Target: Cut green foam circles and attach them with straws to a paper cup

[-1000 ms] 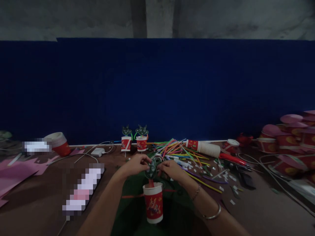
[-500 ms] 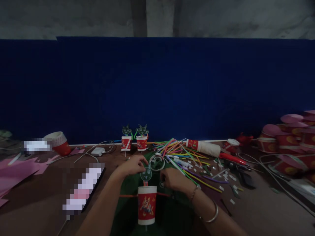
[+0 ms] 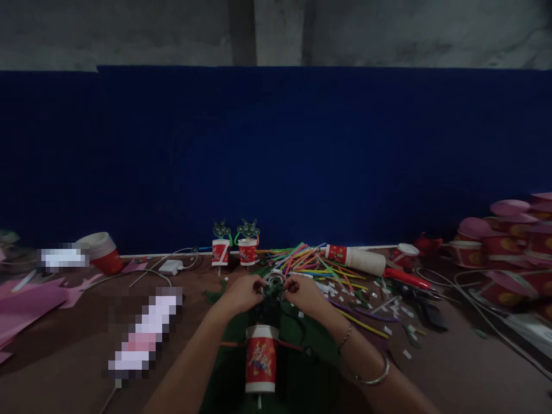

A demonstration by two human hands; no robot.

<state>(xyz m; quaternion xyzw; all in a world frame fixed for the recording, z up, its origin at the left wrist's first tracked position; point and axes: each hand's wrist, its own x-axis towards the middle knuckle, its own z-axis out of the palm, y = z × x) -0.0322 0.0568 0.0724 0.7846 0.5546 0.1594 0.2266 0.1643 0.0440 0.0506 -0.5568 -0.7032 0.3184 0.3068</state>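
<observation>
My left hand (image 3: 246, 292) and my right hand (image 3: 304, 293) come together at a roll of clear tape (image 3: 274, 278). Their fingers are pinched at its left and right sides, shut on it. Just below them lies a red paper cup with a cartoon print (image 3: 261, 359), with a red straw arm (image 3: 290, 345) out to each side and a thin straw (image 3: 259, 401) at its base. The cup figure's dark head piece (image 3: 267, 313) is in shadow between my wrists. A small dark paper piece (image 3: 309, 351) is at the right arm's end.
Two similar cup figures (image 3: 221, 252) stand at the back. Colourful straws (image 3: 308, 261), a cup stack (image 3: 364, 260) and paper scraps lie right of centre. A phone (image 3: 149, 333), white charger (image 3: 171, 267) and pink sheets (image 3: 34, 299) are left; more red cups (image 3: 502, 247) are far right.
My left hand has left the cup figure's head and moved to the tape roll. My right hand has moved up to the roll's right side. The cup figure has shifted slightly right.
</observation>
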